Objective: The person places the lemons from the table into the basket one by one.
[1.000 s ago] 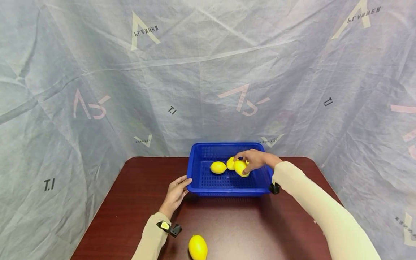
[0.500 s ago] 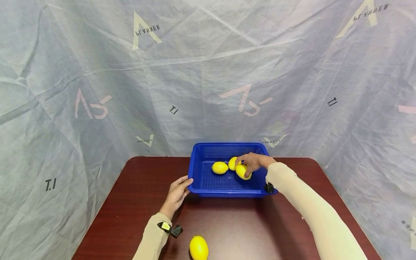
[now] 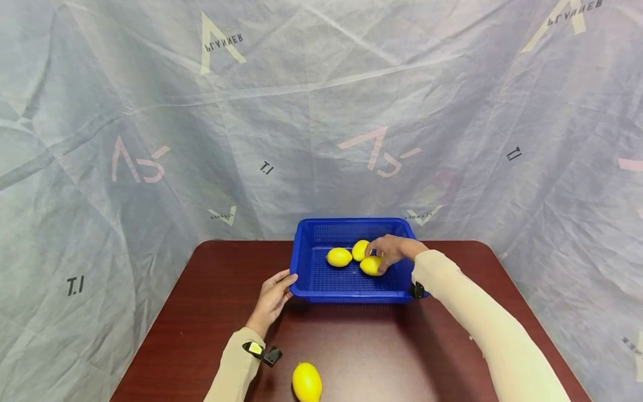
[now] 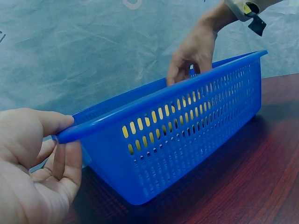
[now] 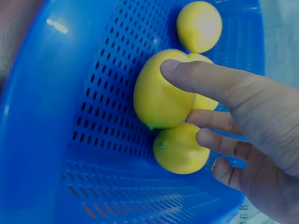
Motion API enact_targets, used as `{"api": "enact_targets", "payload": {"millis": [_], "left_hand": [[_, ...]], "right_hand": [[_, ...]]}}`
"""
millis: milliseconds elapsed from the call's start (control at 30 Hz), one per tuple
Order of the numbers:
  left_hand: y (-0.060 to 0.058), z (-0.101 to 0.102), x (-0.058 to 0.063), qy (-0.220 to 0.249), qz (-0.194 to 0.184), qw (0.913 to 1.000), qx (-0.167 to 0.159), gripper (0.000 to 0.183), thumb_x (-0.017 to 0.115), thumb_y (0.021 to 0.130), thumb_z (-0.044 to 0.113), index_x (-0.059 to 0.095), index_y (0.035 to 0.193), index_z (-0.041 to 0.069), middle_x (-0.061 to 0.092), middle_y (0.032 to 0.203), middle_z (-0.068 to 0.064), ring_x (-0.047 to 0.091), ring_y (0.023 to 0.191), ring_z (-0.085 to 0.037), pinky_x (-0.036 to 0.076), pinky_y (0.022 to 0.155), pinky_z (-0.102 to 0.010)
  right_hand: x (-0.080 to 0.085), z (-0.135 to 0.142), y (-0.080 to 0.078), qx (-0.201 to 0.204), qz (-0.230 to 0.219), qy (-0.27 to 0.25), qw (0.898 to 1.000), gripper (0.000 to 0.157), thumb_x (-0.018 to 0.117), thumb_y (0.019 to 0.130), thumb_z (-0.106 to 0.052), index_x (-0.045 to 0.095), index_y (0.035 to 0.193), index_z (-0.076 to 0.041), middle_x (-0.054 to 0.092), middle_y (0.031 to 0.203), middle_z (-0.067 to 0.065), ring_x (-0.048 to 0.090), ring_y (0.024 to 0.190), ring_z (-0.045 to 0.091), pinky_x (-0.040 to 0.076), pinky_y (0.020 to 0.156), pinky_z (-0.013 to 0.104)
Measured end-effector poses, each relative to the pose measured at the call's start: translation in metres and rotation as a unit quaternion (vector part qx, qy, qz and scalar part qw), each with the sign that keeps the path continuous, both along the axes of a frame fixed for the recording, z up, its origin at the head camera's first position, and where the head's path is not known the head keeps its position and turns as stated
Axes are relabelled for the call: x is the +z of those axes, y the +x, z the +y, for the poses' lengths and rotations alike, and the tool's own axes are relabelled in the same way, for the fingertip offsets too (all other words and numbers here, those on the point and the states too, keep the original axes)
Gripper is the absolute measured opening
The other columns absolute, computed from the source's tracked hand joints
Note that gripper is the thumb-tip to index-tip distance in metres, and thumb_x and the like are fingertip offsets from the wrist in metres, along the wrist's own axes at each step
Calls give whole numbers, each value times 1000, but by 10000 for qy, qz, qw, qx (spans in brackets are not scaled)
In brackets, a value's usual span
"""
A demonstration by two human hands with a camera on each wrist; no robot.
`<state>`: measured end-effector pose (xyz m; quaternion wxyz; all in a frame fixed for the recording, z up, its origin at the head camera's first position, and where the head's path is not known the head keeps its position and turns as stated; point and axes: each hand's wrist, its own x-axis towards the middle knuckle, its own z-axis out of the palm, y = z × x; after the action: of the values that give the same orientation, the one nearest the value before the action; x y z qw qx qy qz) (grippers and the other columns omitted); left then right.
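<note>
A blue perforated plastic basket point(image 3: 351, 296) stands on the table with several yellow lemons inside. My left hand point(image 3: 273, 296) pinches the basket's rim at its near left corner, thumb on top and fingers beneath, as the left wrist view shows. Inside the basket, my right hand point(image 3: 394, 249) holds a lemon point(image 5: 161, 93) low over the perforated floor, thumb on its near side and fingers behind. Close by lie a lemon point(image 3: 339, 257) to the left and another point(image 3: 360, 250) just behind. The right wrist view also shows a lemon point(image 5: 182, 151) beside the fingers, hidden by the hand in the head view.
One more lemon point(image 3: 307, 382) lies on the dark red-brown table point(image 3: 216, 312) near the front, right of the left forearm. A grey printed cloth point(image 3: 311, 111) hangs behind the table and along both sides. The basket's back edge stands close to it.
My right hand has lowered the lemon in the basket and it has turned to lie more level. The left hand keeps its hold on the rim.
</note>
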<state>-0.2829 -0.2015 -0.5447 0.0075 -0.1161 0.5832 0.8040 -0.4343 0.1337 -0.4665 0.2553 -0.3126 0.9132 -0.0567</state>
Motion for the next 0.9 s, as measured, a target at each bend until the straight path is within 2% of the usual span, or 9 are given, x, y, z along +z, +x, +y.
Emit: {"api": "enact_targets", "payload": {"millis": [133, 233, 333, 467, 567, 733, 900], "left_hand": [[0, -1, 0, -68, -27, 10000, -22, 47, 70, 97, 7, 55, 137, -10, 71, 97, -3, 61, 73, -6, 50, 66, -20], [0, -1, 1, -104, -39, 9999, -33, 47, 70, 97, 8, 55, 137, -10, 70, 96, -1, 60, 73, -6, 49, 67, -20], [0, -1, 1, -121, -40, 9999, -34, 47, 70, 97, 8, 55, 137, -10, 68, 94, 0, 58, 73, -6, 49, 66, -20], [0, -1, 2, -152, -59, 9999, -26, 48, 71, 96, 8, 55, 138, -9, 67, 92, 3, 55, 72, -6, 48, 66, -20], [-1, -1, 3, -160, -71, 9998, -24, 48, 71, 96, 9, 55, 138, -9, 66, 93, 4, 54, 72, -6, 48, 66, -20], [-1, -1, 3, -135, -51, 9999, -33, 48, 71, 96, 8, 55, 137, -9, 67, 91, 5, 54, 72, -6, 47, 66, -21], [0, -1, 1, -34, -22, 10000, -2, 45, 71, 96, 7, 56, 135, -10, 70, 94, 1, 58, 73, -8, 49, 66, -21]], "right_hand": [[12, 2, 10, 19, 324, -209, 9993, 58, 80, 89, -38, 60, 140, -19, 63, 134, 18, 57, 125, 37, 51, 97, 52], [21, 1, 26, -1, 780, -586, 9952, 55, 77, 92, -40, 62, 138, -15, 66, 129, 16, 59, 122, 38, 51, 96, 53], [29, -1, 50, -67, 1330, -1071, 9853, 49, 75, 93, -37, 66, 133, -11, 70, 122, 12, 64, 115, 35, 53, 92, 52], [34, -11, 89, -352, 1921, -1684, 9662, 43, 77, 92, -35, 70, 127, -13, 72, 117, 9, 67, 107, 28, 55, 87, 48], [31, -21, 120, -387, 2222, -2113, 9511, 40, 79, 90, -36, 72, 124, -16, 72, 119, 6, 67, 106, 24, 56, 84, 45], [17, -40, 166, -43, 2682, -2564, 9286, 39, 80, 87, -38, 73, 121, -19, 72, 117, 0, 65, 109, 21, 56, 87, 44], [-2, -59, 201, 129, 2909, -2819, 9142, 42, 81, 84, -42, 73, 120, -21, 72, 114, -4, 64, 103, 17, 55, 85, 39]]}}
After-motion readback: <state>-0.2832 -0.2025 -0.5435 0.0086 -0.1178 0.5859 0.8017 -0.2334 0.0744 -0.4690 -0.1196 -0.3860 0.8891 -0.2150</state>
